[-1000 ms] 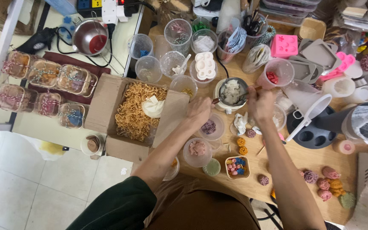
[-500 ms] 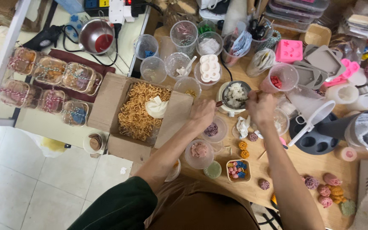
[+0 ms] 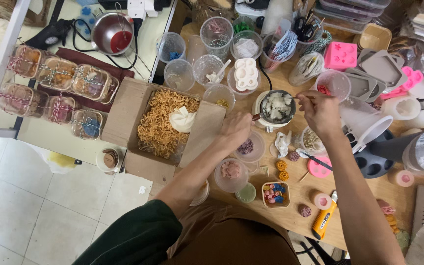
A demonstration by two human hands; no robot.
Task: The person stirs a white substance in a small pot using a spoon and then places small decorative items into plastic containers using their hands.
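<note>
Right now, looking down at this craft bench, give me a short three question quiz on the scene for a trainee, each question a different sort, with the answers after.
1. True or false: the small metal pot holds white chunks.
2. Multiple choice: what does the left hand grip? A) scissors B) the pot's handle C) a pink mould
3. Fill in: the open cardboard box left of the pot is full of shredded ______ filler.

Key
1. True.
2. B; the right hand holds a thin stick reaching the pot's rim.
3. Tan, with a white piece lying on top.
</note>
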